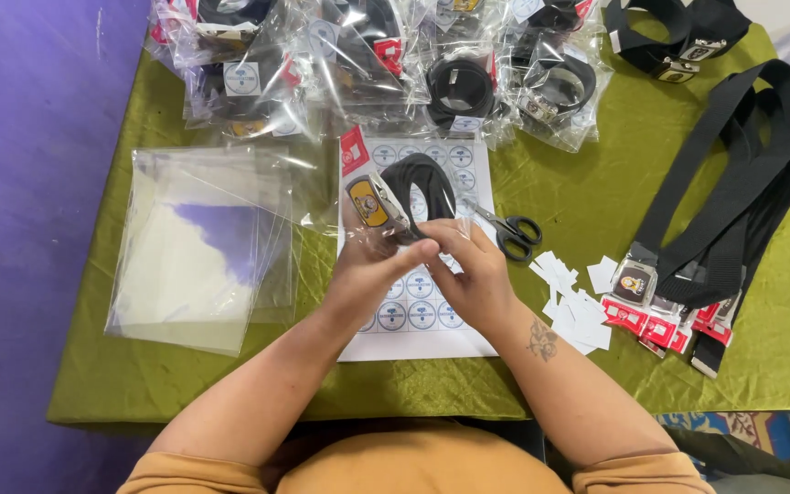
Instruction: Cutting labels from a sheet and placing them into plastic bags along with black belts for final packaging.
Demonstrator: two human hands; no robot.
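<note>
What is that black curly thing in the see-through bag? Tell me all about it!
It's a rolled-up belt of black woven cloth, coiled into a ring. At one end sits a shiny metal buckle with a yellow picture on it. It is inside a clear plastic bag, held above a sheet of round stickers. Both hands pinch the bag's lower edge.

On the green-clothed desk (596, 197), the white paper sheet of round stickers (418, 334) lies at the centre. The stack of clear plastic sleeves (198, 247) lies at its nine o'clock. The black-handled scissors (512, 230) lie at its three o'clock, with the white paper scraps (571, 297) near them. The loose black webbing belts (733, 197) lie further toward three o'clock. The pile of bagged coiled belts (377, 64) lies at twelve o'clock.
</note>
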